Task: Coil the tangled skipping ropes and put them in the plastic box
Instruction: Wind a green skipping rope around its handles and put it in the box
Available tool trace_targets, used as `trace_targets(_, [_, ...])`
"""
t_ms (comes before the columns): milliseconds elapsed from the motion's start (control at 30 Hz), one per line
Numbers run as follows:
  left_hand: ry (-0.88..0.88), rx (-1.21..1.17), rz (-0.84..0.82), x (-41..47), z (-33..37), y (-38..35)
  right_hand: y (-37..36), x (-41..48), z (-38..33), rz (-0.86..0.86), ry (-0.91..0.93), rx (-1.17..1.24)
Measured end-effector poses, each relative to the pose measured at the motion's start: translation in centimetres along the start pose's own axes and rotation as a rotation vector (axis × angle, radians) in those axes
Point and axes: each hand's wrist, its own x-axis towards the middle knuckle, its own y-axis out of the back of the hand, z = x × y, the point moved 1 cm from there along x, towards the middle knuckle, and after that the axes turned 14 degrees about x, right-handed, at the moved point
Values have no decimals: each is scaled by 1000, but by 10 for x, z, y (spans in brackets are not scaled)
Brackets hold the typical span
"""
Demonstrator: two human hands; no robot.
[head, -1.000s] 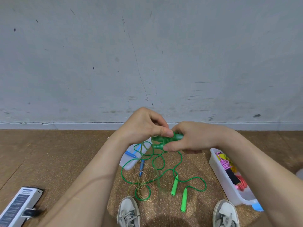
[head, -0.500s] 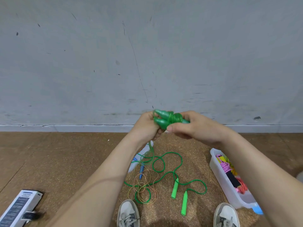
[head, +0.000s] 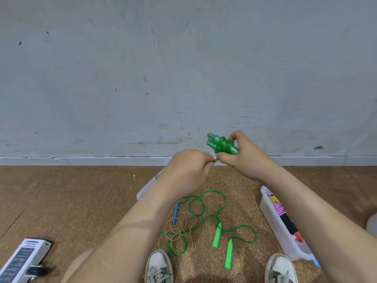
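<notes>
Since a moment ago, both hands have shifted right and the left hand [head: 186, 170] has dropped below the bundle [head: 222, 145], pulling the cord end taut. Right hand [head: 243, 157] is closed around the bundle's near end, held up before the wall. Left hand pinches the cord tail just left of it. Bundle's long axis runs left to right, handle tips pointing far left. Box [head: 274, 219] lies low on the right, nearer the right hand. Loose rope [head: 219, 220] lies on the floor between the shoes
</notes>
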Motion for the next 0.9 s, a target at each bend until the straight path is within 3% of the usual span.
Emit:
trace_targets(100, [-93, 84, 37, -2, 1, 5, 3, 1, 2, -31, 44, -238])
trace_targets(200, [-85, 40, 104, -2, -5, 11, 1, -2, 2, -217, 48, -403])
trace_targets(500, [-139, -28, 188, -4, -3, 19, -15, -6, -1, -318, 132, -504])
trace_targets(733, [150, -477, 94, -4, -17, 15, -12, -12, -8, -369, 258, -529])
trace_targets(900, [207, -608, -90, -6, -26, 16, -12, -21, -20, -287, 439, -661])
